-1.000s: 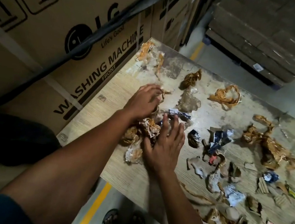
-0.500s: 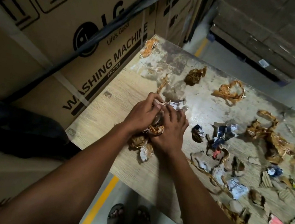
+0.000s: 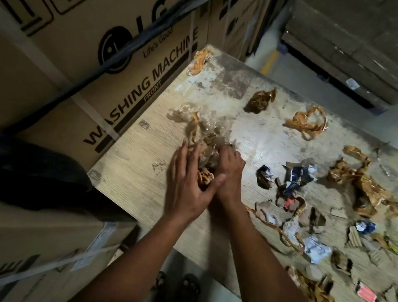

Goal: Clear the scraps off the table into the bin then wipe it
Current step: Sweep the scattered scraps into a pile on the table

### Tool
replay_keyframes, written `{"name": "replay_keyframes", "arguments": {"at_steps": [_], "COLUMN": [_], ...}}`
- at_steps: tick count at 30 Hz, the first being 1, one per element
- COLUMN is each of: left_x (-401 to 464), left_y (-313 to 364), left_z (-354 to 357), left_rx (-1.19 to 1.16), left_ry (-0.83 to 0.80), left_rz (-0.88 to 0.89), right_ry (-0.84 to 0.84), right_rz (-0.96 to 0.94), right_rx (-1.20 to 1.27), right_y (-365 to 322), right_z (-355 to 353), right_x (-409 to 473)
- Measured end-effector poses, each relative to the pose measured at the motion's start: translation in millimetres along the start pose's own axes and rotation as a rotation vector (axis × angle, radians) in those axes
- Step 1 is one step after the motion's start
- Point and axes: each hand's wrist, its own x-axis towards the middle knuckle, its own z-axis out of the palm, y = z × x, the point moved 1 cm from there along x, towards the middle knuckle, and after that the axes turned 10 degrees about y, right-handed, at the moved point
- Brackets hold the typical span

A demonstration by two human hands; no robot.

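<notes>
On the pale wooden table, my left hand and my right hand press together around a wad of scraps made of brown tape and clear plastic. The left fingers are spread and cup its left side; the right hand is curled over its right side. A strip of tape and clear film trails from the wad toward the far edge. Several more scraps lie to the right: a dark crumpled piece, blue-and-white paper, a brown tape heap and white paper.
A brown wad, a tape loop and an orange scrap lie at the far end. Washing-machine cartons stand along the left. A black bag-like shape sits by the table's left corner. My sandalled feet are below.
My hands have stayed together on the wad and drawn it a little nearer. The loose bits that lay by my left wrist are off the table. My left fingers have spread.
</notes>
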Motion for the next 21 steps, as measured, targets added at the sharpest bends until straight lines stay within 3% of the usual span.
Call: {"name": "replay_keyframes", "arguments": {"at_steps": [4, 8, 12, 16, 21], "left_x": [24, 32, 35, 40, 48], "left_y": [8, 5, 3, 6, 14], "left_z": [14, 16, 14, 6, -6], "left_rx": [-0.049, -0.095, -0.094, -0.107, -0.074], "left_ry": [0.022, 0.013, -0.002, 0.048, -0.051], "left_rz": [-0.036, -0.030, -0.050, -0.082, -0.156], "right_ry": [-0.124, -0.149, -0.085, -0.023, -0.105], "right_rz": [0.119, 0.016, 0.028, -0.079, -0.250], "right_rx": [0.314, 0.224, 0.222, 0.210, 0.197], "right_y": [-4, 2, 3, 4, 3], "right_z": [-9, -6, -5, -3, -8], "right_x": [-8, -7, -12, -10, -2]}}
